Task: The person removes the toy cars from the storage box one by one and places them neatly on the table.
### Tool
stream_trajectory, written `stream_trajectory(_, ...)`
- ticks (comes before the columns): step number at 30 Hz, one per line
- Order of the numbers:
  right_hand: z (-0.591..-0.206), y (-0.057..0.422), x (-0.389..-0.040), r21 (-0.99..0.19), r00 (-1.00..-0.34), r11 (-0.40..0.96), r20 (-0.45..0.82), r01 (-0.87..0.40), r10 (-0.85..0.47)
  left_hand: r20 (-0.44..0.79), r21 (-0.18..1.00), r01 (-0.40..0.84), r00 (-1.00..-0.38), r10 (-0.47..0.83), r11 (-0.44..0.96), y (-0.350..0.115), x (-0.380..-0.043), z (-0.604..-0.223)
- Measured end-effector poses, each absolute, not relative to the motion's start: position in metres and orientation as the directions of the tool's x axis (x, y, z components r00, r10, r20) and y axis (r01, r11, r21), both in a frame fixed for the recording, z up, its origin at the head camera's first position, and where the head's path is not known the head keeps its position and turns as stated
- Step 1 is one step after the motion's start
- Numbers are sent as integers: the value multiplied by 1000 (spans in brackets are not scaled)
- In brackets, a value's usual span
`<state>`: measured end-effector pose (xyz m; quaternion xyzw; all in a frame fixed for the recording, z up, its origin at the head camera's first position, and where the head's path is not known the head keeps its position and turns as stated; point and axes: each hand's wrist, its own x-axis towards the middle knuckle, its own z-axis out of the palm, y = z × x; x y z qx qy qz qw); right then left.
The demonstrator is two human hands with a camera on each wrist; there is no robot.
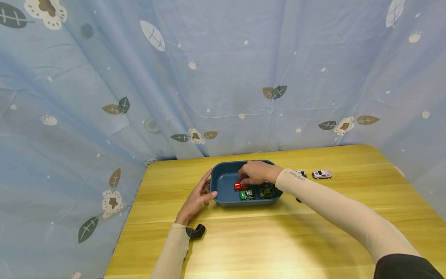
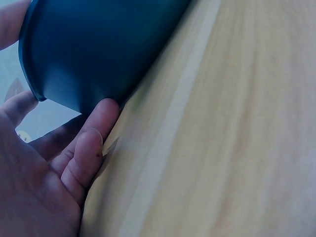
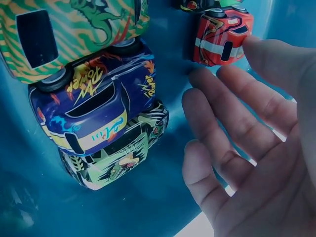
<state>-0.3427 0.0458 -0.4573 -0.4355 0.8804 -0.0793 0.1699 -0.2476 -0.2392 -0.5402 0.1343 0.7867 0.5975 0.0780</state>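
Note:
A blue plastic bin stands on the table with several toy cars in it. My left hand holds its left end, thumb over the rim and fingers along the outer wall. Inside, my right hand is at a red toy car; the thumb tip meets the car's edge and the loosely bent fingers lie beside it. A green toy car sits close to the red one. In the right wrist view, an orange-green striped car, a purple car and a pale green car stand side by side.
On the table, right of the bin, a white and pink toy car stands near another white car, partly behind my right forearm. A blue patterned curtain hangs along the table's back edge.

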Motion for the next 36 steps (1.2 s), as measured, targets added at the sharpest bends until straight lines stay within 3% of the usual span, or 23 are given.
stream_trajectory(7, -455, 46, -338, -317, -562, 615, -249, -722, -789, 30, 964, 110, -949, 313, 241, -238, -247, -540)
stream_trajectory(27, -452, 48, -333, -253, -567, 628, -277, -736, -776, 48, 965, 129, -943, 329, 227, -236, -246, -539)
stream_trajectory(36, -432, 59, -338, -303, -564, 628, -278, -717, -778, 45, 965, 124, -946, 320, 232, -240, -246, -541)
